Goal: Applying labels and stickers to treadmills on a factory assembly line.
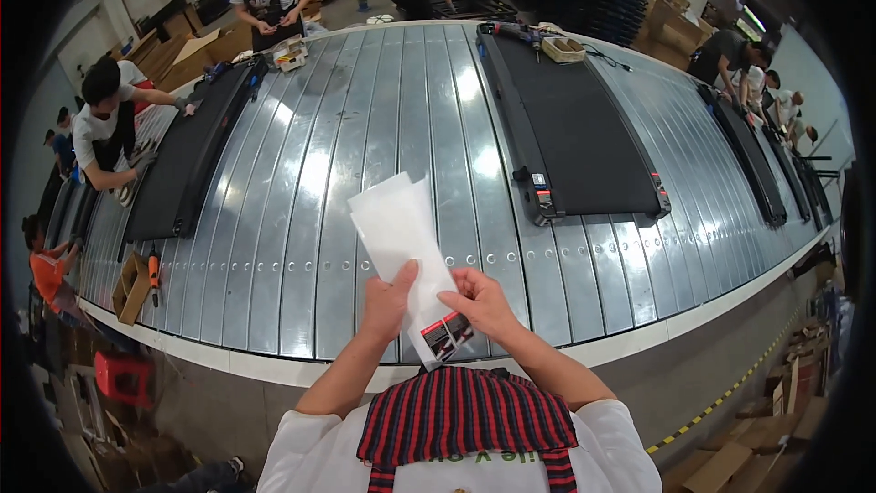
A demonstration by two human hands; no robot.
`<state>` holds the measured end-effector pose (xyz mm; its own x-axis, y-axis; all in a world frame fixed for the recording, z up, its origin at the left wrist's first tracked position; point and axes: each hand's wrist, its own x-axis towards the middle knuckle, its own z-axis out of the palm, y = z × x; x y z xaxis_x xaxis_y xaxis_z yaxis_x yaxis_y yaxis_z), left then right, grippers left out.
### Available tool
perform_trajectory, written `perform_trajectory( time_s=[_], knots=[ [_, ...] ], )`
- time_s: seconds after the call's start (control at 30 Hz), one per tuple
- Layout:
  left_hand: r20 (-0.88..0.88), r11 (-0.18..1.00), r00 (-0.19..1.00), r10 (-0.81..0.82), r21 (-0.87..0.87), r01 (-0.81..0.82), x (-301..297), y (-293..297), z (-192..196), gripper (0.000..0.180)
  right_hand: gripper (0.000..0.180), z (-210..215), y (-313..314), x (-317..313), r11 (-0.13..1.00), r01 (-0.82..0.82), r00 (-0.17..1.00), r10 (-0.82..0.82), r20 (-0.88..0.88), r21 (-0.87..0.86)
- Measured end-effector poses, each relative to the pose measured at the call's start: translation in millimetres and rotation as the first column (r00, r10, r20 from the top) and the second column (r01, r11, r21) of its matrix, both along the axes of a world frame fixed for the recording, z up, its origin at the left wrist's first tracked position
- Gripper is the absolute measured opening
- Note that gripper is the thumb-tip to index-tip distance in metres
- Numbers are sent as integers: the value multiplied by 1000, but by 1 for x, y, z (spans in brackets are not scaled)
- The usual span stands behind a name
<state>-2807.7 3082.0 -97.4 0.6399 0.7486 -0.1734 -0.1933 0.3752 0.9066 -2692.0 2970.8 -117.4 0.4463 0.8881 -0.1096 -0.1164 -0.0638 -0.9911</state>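
Observation:
Between my hands is a small stack of white label sheets (399,224), tilted over the near part of the metal conveyor table. My left hand (387,300) grips the stack along its left side, thumb lying on top. On the right edge my right hand (478,303) pinches the sheets between thumb and fingers. Black-and-red printed labels (447,334) show at the lower end, near my striped apron. Farther off to the right, a black treadmill deck (584,128) lies flat on the table, apart from both hands. Similar black-and-red labels (542,192) sit on its near corners.
Another treadmill deck (196,160) lies at the left, where a co-worker in grey gloves (114,119) leans over it. An orange-handled screwdriver (153,276) and a cardboard box (131,289) are near the left edge. A parts tray (563,50) sits on the far end of the right deck.

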Motion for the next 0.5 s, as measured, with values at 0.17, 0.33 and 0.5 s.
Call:
perform_trajectory(
  time_s=[0.17, 0.33, 0.5],
  knots=[
    [-14, 994, 994, -108, -3, 108, 2, 6, 0, 36, 23, 20, 11, -4, 978, 149, 986, -135, -101, 146],
    [42, 995, 994, -99, 28, 98, -1, 15, -12, 38, 19, 38, 29, -9, 915, 328, 768, -404, 497, 236],
    [68, 1000, 998, -5, 21, 4, -3, 35, -12, 37, 18, 39, 37, -45, 986, 125, 704, -165, 691, 107]
  ],
)
